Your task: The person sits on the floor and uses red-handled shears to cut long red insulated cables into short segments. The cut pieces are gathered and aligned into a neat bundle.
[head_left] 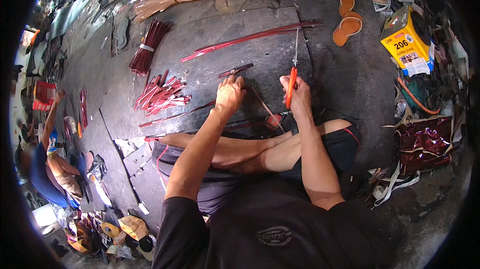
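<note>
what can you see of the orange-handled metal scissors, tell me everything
The orange-handled metal scissors are in the person's right hand, fingers around the smooth, plastic-looking handles. The long, slim, silvery blades point away from the person, looking nearly or fully together. Their tips reach the long, glossy, dark red strips; whether they touch is unclear. The hand partly hides the handle loops.

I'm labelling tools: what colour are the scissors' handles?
The scissors' handles are orange, seen best in the head view.
</note>
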Demonstrator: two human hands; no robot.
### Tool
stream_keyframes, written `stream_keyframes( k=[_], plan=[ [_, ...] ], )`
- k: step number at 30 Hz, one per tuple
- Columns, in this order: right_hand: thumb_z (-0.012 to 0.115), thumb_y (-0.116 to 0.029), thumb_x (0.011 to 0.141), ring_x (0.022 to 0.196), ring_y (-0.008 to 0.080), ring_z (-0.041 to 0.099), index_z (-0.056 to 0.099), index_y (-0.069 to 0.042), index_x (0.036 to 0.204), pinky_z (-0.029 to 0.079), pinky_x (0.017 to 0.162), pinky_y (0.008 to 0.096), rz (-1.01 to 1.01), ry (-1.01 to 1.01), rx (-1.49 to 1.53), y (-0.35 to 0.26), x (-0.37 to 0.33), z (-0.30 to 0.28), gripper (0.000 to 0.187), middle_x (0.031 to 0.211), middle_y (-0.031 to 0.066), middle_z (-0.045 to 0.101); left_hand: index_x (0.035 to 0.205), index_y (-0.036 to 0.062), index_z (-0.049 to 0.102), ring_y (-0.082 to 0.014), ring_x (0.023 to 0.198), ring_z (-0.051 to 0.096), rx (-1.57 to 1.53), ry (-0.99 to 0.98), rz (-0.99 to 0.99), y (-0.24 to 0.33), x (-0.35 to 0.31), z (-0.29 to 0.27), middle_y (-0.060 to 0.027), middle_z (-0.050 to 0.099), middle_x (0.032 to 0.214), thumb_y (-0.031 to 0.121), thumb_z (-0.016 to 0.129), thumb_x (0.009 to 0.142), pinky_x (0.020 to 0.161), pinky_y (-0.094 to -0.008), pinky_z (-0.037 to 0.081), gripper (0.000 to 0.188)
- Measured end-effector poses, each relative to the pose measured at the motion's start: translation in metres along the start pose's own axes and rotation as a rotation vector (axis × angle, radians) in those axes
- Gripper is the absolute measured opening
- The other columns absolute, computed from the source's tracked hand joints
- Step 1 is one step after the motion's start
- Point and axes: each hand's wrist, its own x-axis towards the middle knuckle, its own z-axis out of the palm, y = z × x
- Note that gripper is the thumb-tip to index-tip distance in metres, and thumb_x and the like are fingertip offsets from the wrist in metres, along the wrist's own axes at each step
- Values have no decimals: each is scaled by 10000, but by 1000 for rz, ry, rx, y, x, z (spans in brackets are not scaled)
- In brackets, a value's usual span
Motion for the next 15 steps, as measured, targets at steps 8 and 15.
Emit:
stream_keyframes(
  k=[8, 15],
  plan=[
    [705, -261, 890, 771, 81, 592, 646, -20, 1055, 481, 678, 252, -136, -299, 89, -2, -16, 25, 297, 870, 21, 661, 1097, 55, 618, -249, 975, 655, -694, -1, -52, 23, -8, -55, -114, 683, 987, 155, 655, 901, 860, -360, 499, 223],
    [622, -144, 921, 629, 53, 559, 583, -74, 1021, 491, 512, 228, -202, -473, 195, -14, -28, 28, 129, 794, -19, 588, 1055, 67, 667, -227, 911, 664, -715, -159, -86, 45, -29, -75, -117, 694, 934, 245, 701, 878, 829, -384, 493, 254]
  ],
)
